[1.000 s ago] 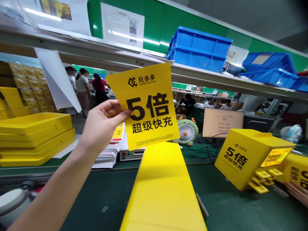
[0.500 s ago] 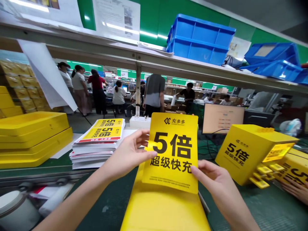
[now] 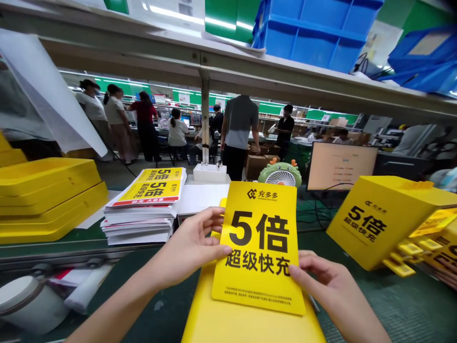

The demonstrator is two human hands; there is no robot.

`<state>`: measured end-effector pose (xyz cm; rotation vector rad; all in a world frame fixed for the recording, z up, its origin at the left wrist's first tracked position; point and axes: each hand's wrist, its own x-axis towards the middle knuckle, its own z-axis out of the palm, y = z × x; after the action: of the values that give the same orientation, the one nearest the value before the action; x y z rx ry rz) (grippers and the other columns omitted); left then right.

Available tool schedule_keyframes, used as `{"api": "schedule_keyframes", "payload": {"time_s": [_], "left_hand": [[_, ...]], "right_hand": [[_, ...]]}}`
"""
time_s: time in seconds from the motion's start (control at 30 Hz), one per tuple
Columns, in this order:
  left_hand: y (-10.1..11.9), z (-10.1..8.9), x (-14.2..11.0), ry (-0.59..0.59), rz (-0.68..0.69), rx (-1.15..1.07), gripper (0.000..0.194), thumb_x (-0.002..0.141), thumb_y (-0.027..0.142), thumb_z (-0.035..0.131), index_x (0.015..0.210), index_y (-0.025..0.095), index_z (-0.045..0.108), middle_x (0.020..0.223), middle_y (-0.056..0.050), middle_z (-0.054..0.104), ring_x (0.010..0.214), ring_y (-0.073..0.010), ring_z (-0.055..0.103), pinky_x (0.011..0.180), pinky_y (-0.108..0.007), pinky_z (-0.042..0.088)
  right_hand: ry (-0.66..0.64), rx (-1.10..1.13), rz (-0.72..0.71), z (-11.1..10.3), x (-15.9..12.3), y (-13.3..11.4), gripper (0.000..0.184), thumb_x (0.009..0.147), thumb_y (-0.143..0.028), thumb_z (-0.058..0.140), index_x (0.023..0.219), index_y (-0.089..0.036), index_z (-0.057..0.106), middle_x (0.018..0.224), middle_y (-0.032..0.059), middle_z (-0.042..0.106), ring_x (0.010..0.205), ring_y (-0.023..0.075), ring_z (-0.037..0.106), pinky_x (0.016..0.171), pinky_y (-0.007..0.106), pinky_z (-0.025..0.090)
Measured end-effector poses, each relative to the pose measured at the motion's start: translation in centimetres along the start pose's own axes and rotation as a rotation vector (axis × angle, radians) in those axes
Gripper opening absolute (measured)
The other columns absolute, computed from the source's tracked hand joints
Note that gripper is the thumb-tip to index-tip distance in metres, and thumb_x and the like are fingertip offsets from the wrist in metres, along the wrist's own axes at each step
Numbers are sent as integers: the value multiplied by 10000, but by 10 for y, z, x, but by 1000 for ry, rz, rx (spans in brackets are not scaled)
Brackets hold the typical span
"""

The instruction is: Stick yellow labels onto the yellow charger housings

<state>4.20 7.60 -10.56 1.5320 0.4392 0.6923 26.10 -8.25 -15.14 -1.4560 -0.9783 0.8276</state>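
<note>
A yellow printed sticker with a large black "5倍" is stretched between my two hands. My left hand pinches its left edge, thumb in front and fingers behind. On the opposite edge, lower down, the thumb of my right hand presses with the fingers curled behind it. Under and behind the sticker lies a plain yellow casing, its far end mostly hidden. Whether the sticker's lower edge touches the casing I cannot tell. A stack of similar printed sheets stands left of my left hand.
Yellow casings are piled at the left. A finished-looking yellow box with the same print stands right, near another person's hand. Behind are a green fan and a monitor. Blue bins sit on the overhead shelf.
Both hands have brought the sticker slightly lower and to the right, over the casing. The green fan behind it has come into sight. The view has shifted downward.
</note>
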Motion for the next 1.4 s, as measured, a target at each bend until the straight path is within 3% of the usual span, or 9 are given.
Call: {"api": "schedule_keyframes", "payload": {"time_s": [0.33, 0.67, 1.07, 1.23, 1.33, 1.4], "left_hand": [[-9, -6, 3, 11, -30, 12, 534, 705, 172, 767, 1169, 228, 509, 1186, -52, 539, 1158, -216, 497, 890, -333, 517], [-10, -4, 0, 6, -74, -32, 583, 705, 160, 750, 1218, 204, 477, 1288, -103, 504, 1224, -282, 479, 974, -444, 479], [-11, -5, 1, 13, -67, -9, 591, 692, 180, 755, 1204, 177, 462, 1269, -114, 493, 1209, -274, 462, 961, -437, 471], [-16, -8, 1, 4, -57, -2, 545, 721, 172, 758, 1186, 215, 479, 1187, -56, 535, 1140, -213, 502, 894, -335, 503], [-13, -12, -2, -48, -33, 18, 429, 810, 242, 711, 1182, 233, 496, 1203, -40, 549, 1135, -186, 520, 917, -305, 496], [-9, -14, -5, -61, -37, 52, 366, 866, 303, 655, 1191, 233, 501, 1238, -46, 552, 1151, -189, 527, 919, -293, 499]], "right_hand": [[9, -37, 22, 2, 2, 0, 323, 753, -494, 713, 698, -181, 655, 1007, 72, 580, 953, 212, 576, 757, 199, 522], [46, -75, 9, 3, 3, 0, 318, 745, -484, 719, 670, -182, 655, 977, 73, 589, 920, 200, 575, 730, 191, 519], [18, -156, -1, 1, 2, -1, 334, 769, -521, 681, 694, -197, 658, 987, 65, 583, 955, 202, 576, 752, 201, 498], [80, -427, -103, -5, -1, 4, 354, 771, -574, 645, 699, -231, 696, 999, 82, 626, 984, 236, 598, 809, 274, 521], [153, -678, -280, -12, -8, 6, 366, 863, -563, 519, 735, -288, 724, 1002, 52, 678, 993, 243, 614, 812, 322, 551], [192, -816, -402, -19, -13, 7, 319, 917, -503, 456, 907, -326, 720, 1013, 23, 703, 986, 233, 637, 794, 332, 579]]}}
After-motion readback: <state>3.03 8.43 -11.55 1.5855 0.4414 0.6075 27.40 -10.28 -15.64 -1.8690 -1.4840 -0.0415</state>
